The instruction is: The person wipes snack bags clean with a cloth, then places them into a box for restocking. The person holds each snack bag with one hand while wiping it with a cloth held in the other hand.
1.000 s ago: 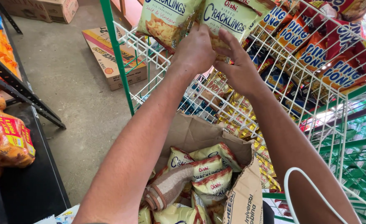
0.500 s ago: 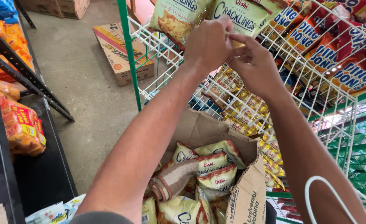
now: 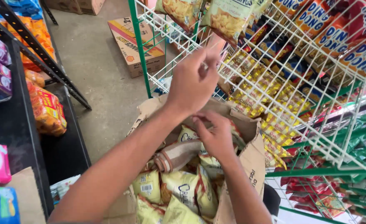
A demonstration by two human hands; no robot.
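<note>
Yellow snack packets (image 3: 178, 186) in the cardboard box (image 3: 249, 161) are grasped by the right hand (image 3: 216, 139), while the wire rack (image 3: 274, 103) is touched by the loosely curled left hand (image 3: 191, 83), restocking apparently underway.

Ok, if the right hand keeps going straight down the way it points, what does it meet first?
Most likely the yellow snack packets in the open cardboard box; the right hand already seems to touch the top one, though depth is unclear.
</note>
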